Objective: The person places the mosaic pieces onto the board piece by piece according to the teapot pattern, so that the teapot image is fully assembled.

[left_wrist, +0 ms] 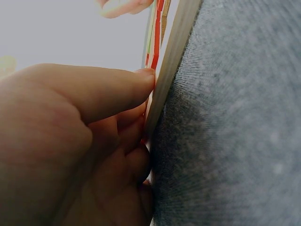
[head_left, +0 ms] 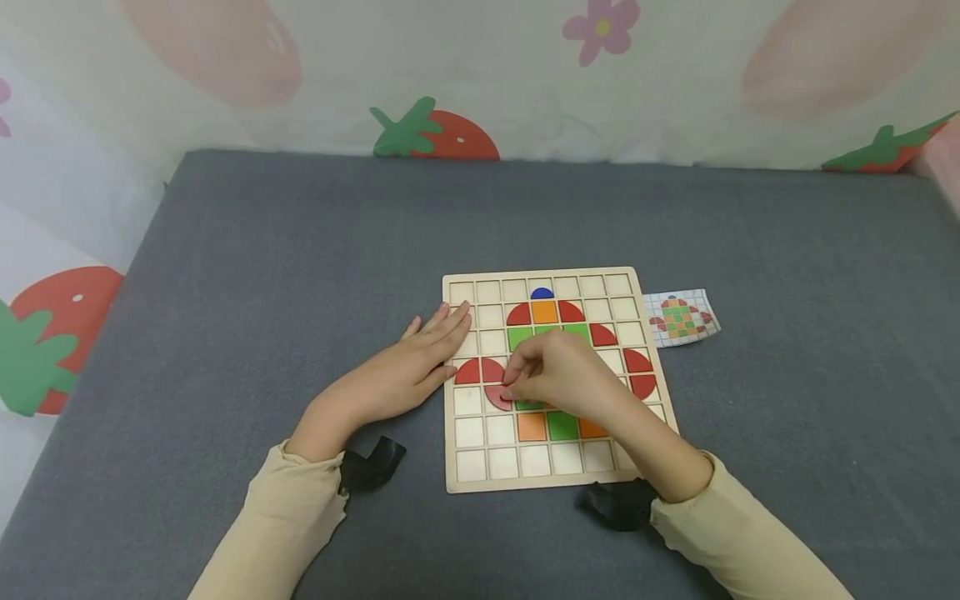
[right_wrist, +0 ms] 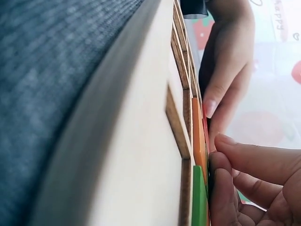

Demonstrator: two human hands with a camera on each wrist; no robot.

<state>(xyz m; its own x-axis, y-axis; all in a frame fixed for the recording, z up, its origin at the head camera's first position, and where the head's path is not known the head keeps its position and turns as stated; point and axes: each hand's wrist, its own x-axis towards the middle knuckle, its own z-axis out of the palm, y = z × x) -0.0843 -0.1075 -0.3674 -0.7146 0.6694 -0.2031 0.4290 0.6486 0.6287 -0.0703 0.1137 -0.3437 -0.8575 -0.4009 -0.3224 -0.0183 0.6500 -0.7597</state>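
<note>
In the head view, a square wooden grid board lies on the grey cloth, with red, green, orange and blue tiles in its cells. My left hand rests flat along the board's left edge, fingers extended over the rim; the left wrist view has the thumb against that edge. Bent over the board, my right hand pinches a red quarter-circle tile at a left-side cell, below two red tiles. In the right wrist view, the curled fingers are low beside the board; the tile is hidden there.
A small pattern card with a coloured grid picture lies at the board's right edge, partly under it. Grey cloth surrounds the board. A printed strawberry sheet stands behind. Black bands hang by both wrists.
</note>
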